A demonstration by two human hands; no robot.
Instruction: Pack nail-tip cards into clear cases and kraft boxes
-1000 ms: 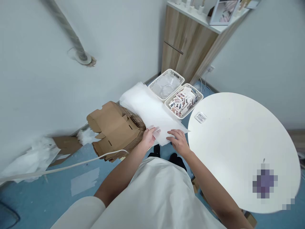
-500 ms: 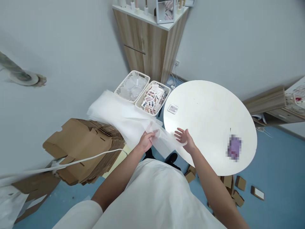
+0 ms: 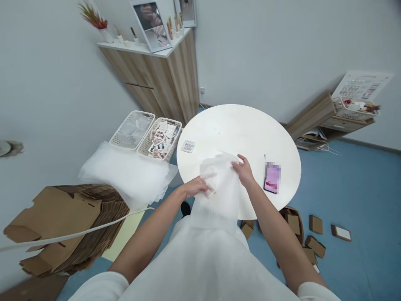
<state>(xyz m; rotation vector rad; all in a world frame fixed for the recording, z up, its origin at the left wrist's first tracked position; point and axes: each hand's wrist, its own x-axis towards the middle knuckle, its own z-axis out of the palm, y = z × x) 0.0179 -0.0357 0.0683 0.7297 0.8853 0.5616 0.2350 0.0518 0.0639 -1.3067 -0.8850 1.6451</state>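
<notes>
A translucent white packing foam sheet point(image 3: 221, 190) hangs in front of me, over the near edge of the round white table point(image 3: 238, 121); whether it is a single layer or a bag I cannot tell. At its left side my left hand point(image 3: 196, 187) holds it, the fingers showing faintly through the material. My right hand point(image 3: 244, 170) pinches the upper right edge between thumb and fingers. To the left lies a pile of similar foam sheets point(image 3: 125, 173). On the table are a small clear case point(image 3: 188, 146) and a phone with a blurred purple screen point(image 3: 272, 177).
Two white baskets stand beyond the pile: one with clear plastic bags point(image 3: 133, 129), one with printed cards point(image 3: 163, 140). Flattened cardboard boxes point(image 3: 62, 217) are stacked at left, crossed by a white cable point(image 3: 94, 230). Small brown boxes point(image 3: 315, 224) lie on the floor at right.
The foam sheet has come away from the pile and is now in front of me over the table edge. My right hand, spread before, now grips its edge. The view has turned right.
</notes>
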